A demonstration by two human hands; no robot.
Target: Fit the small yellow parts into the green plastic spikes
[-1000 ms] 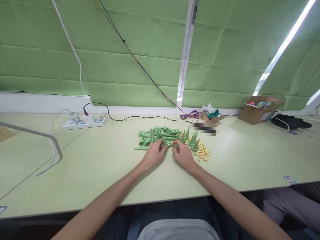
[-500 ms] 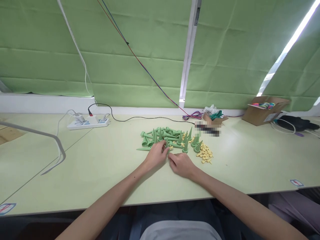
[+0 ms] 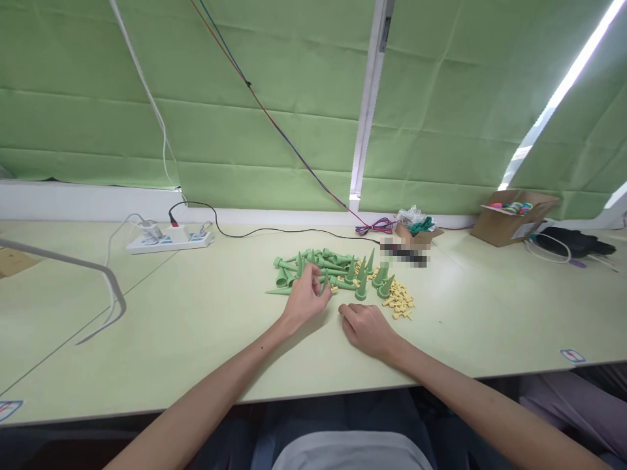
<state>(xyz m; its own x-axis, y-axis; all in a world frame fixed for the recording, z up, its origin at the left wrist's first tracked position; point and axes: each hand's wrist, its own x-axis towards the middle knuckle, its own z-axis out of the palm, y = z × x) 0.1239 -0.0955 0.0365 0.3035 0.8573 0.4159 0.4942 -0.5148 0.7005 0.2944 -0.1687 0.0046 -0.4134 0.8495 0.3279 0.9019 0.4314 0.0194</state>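
Note:
A heap of green plastic spikes [image 3: 336, 256], pointed cones with wide collars, lies on the table, some of them upright. My left hand [image 3: 306, 299] is at the heap's near edge, thumb and fingers apart around one upright green spike [image 3: 325, 281]; whether it touches the spike is unclear. To its right, my right hand [image 3: 371, 328] rests on the tabletop with curled fingers, and anything inside them is hidden. Small yellow plastic pieces [image 3: 400, 299] form a pile beyond the right hand, with more scattered among the spikes.
A white power strip [image 3: 169, 243] sits at the back left, its black cable [image 3: 274, 230] running rightward. A grey bent bar [image 3: 110, 281] crosses the left side. Toward the back right are a small open box [image 3: 416, 236], a larger cardboard box [image 3: 509, 222] and a black bag [image 3: 575, 243].
My left hand's fingers have spread and lifted away from the upright spike. My right hand has drawn back to the right, widening the gap between the hands. The view has shifted slightly.

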